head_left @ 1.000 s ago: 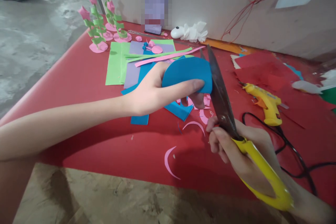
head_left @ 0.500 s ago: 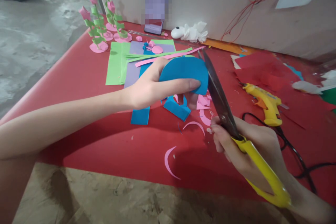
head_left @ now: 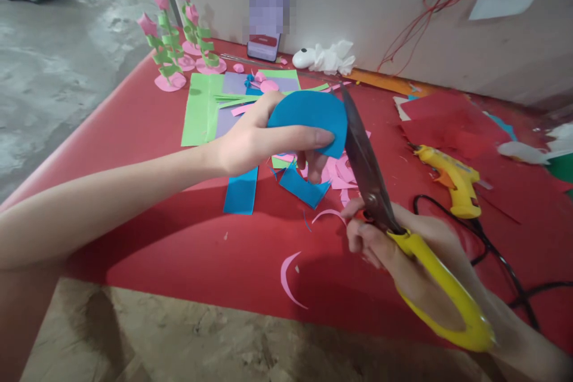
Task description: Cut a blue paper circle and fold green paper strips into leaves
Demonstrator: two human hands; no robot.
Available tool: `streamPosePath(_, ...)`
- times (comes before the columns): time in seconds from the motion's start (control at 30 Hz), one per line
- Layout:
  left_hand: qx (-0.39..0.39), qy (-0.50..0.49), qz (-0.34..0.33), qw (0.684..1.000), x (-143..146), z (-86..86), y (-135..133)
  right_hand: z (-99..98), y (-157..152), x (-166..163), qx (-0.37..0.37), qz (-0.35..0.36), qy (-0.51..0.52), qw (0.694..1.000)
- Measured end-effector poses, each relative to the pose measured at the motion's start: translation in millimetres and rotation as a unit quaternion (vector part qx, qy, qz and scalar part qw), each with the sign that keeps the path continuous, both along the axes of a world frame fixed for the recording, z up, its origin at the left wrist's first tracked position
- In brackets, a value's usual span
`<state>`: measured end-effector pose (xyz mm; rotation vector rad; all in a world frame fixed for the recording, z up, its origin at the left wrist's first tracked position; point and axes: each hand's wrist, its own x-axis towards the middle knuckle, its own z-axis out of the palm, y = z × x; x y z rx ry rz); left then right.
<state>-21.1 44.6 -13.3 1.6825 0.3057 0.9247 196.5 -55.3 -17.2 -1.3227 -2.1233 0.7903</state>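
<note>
Between the thumb and fingers of my left hand [head_left: 268,140] is a rounded piece of blue paper [head_left: 308,113], held above the table. My right hand [head_left: 403,245] is closed around scissors [head_left: 369,179] with yellow handles and dark blades. The blades point up and away along the paper's right edge. Under my left hand lie blue paper offcuts [head_left: 304,189] and pink paper scraps [head_left: 340,172]. A thin pink crescent of paper [head_left: 286,277] rests closer to the table's front edge.
Pink paper flowers [head_left: 168,42] with curled green stems stand at the back left of the red table [head_left: 147,239]. A phone [head_left: 263,48] leans on the wall beside a white figure [head_left: 320,58]. A yellow glue gun [head_left: 452,179] with a black cord lies right.
My left hand and the blue paper have shifted slightly left. My right hand has moved left with the scissors, whose blades stay at the paper's right edge.
</note>
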Motion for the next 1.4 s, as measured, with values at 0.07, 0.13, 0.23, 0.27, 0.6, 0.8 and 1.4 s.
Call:
streamPosePath(0.07, -0.009, -0.002, 0.004, 1.0, 1, 0.5, 0, -5.3, -2, 4, -0.071, 0.008, 0.03, 0.997)
streamPosePath(0.13, -0.007, -0.001, 0.013, 1.0, 2, 1.1, -2, -9.3, -4, 7, -0.109, 0.002, 0.045, 0.993)
streamPosePath(0.23, -0.003, 0.017, 0.027, 0.999, 4, 2.6, -6, -10.2, -5, 8, -0.113, -0.006, 0.041, 0.993)
streamPosePath(0.27, -0.007, 0.025, 0.027, 0.999, 4, 3.2, -7, -9.1, -5, 8, -0.109, -0.003, 0.037, 0.993)
streamPosePath(0.6, -0.121, 0.044, -0.006, 0.992, 8, 10.2, -16, -0.5, -2, 6, -0.06, 0.041, 0.01, 0.997)
streamPosePath(0.8, -0.116, 0.052, -0.008, 0.992, 8, 10.5, -16, -2.1, -2, 4, -0.021, 0.028, 0.002, 0.999)
streamPosePath(1.4, -0.076, 0.067, 0.016, 0.995, 13, 5.1, -34, -0.9, -2, 3, -0.01, 0.024, -0.017, 1.0)
